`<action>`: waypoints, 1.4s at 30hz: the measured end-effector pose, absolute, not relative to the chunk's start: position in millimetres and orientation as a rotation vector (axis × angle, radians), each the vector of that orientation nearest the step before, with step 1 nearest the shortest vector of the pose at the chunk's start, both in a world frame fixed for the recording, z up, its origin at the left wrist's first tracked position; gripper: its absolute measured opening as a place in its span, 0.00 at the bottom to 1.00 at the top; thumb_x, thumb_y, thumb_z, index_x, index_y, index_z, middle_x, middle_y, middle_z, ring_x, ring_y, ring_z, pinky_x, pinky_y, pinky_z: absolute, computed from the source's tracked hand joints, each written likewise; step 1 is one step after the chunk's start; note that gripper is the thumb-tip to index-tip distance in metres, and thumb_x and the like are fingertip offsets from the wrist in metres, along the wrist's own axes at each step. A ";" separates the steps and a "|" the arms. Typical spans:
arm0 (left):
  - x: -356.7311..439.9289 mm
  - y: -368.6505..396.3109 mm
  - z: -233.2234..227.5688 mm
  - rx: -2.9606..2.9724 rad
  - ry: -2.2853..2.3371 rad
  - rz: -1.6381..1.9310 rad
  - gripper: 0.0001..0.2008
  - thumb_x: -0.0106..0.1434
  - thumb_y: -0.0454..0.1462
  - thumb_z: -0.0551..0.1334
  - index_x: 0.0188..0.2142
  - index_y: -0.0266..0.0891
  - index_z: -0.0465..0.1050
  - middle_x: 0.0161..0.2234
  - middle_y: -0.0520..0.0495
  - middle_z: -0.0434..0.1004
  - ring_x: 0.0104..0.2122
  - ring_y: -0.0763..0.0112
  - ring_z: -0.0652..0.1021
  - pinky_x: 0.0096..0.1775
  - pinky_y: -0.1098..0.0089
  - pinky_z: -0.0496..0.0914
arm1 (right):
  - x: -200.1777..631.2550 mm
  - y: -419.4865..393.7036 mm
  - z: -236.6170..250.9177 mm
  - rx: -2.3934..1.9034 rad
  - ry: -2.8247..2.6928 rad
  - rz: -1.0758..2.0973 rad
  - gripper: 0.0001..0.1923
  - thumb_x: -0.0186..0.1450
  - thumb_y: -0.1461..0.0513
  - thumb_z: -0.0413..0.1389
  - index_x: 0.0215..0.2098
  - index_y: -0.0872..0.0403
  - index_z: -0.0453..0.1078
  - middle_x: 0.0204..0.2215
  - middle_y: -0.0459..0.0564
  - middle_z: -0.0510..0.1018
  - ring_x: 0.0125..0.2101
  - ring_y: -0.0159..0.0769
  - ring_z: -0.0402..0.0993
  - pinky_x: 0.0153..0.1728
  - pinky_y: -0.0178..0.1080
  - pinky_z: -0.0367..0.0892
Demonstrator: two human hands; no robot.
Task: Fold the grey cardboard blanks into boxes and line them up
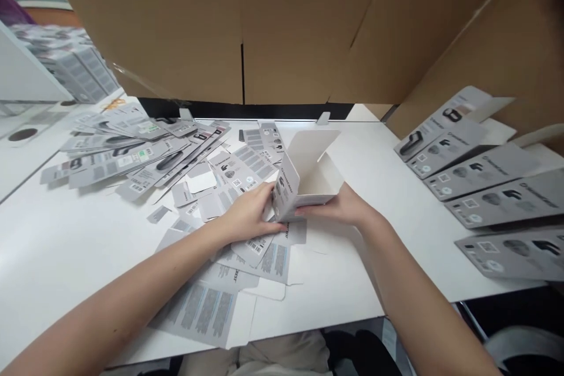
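Both hands grasp a small grey-and-white printed carton (304, 179), half erected with its lid flap up, on the white bench (374, 153): left hand (249, 214) pinching the printed side, right hand (341, 205) bracing the open end. Thin, light card, it likely creases easily, so hold by the folded edges. Flat carton blanks (132, 153) lie left of it, assembled cartons (484, 188) to its right.

Matt grey printed card box (294, 185), brown corrugated cardboard (247, 23), smooth white table (66, 235).
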State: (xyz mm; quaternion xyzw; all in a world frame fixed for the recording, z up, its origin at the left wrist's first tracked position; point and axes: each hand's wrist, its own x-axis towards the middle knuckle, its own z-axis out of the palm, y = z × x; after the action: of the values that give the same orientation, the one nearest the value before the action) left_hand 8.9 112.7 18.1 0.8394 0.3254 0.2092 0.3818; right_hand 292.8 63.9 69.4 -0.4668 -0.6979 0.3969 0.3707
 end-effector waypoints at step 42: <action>-21.9 142.8 -8.2 2.448 0.744 0.790 0.16 0.82 0.50 0.65 0.60 0.46 0.84 0.61 0.38 0.87 0.59 0.46 0.84 0.62 0.46 0.79 | 510.8 -19.9 12.7 -2.166 -0.371 -0.432 0.56 0.56 0.48 0.81 0.73 0.59 0.66 0.74 0.82 0.75 0.76 0.81 0.72 0.78 0.74 0.67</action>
State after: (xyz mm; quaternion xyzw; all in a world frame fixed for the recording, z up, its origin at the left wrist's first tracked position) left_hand -21.9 142.8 -8.2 0.8897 0.2704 0.2873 0.2299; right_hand 510.8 -19.9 12.7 -0.8704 -0.1489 -0.1734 0.4361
